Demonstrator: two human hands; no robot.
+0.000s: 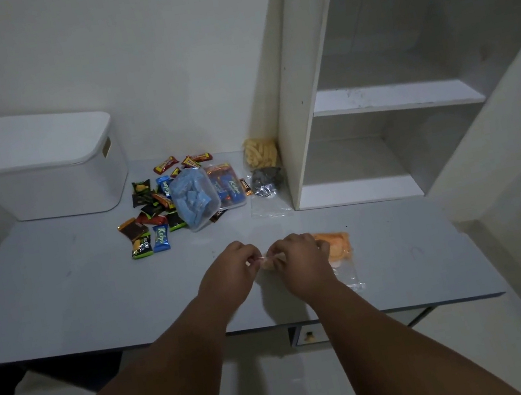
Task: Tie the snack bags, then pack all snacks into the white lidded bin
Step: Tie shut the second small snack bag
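Grey table [60,295] across the whole middle of the view, carrying everything below. Cream shelf unit [391,97] standing on its far right corner, compartments open toward the camera. White lidded bin [38,167] at the far left of the table against the wall, lid on, well apart from both hands.

Two bare forearms reaching in from the near edge. Left hand [230,272] and right hand [301,259] close together near the table's front middle, fingers curled, fingertips of each pinching a small twist of clear, orange-tinted plastic held between them. Orange snack bag [337,246] lying flat on the table just beside and partly under the right hand, a clear end trailing toward the near edge; pinched plastic seemingly part of this bag, join hidden by the right hand.

Two clear tubs between bin and shelf unit: tilted tub of blue packets [195,198], touching a flat tub of mixed bars [227,187] on its right. Bag of pale yellow puffs [260,155] against the shelf unit's side, bag of dark snacks [266,179] just in front of it, clear neck spread open on the table. Loose wrapped snacks [150,213] scattered left of and behind the tubs, red, black-green and blue wrappers, several overlapping.
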